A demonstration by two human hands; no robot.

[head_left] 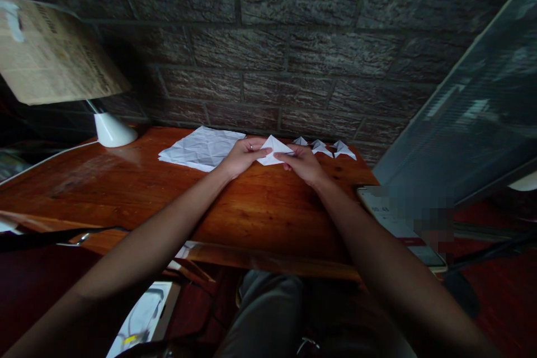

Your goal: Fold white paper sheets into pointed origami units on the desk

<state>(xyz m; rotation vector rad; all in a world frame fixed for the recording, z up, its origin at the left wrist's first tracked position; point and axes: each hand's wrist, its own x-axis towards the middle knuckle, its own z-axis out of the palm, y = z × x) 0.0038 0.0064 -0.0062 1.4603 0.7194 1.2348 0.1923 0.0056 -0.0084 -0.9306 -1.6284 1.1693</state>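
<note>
A piece of white folded paper (272, 145), pointed at the top, is held above the wooden table between my two hands. My left hand (244, 156) pinches its left side, thumb across the front. On the right side my right hand (302, 162) grips it the same way, its thumb near the paper's middle. Creased white paper sheets (199, 148) lie to the left of my left hand. Beyond my right hand stand several small folded paper pieces, among them one (321, 148) in the middle and one (344, 150) at the right end.
The wooden table (251, 218) runs along a dark brick wall (268, 50). A lamp with a white base (112, 130) and paper shade (54, 50) stands at the left. A phone-like device with a lit screen (390, 218) sits at the right edge, near a glass panel (457, 84).
</note>
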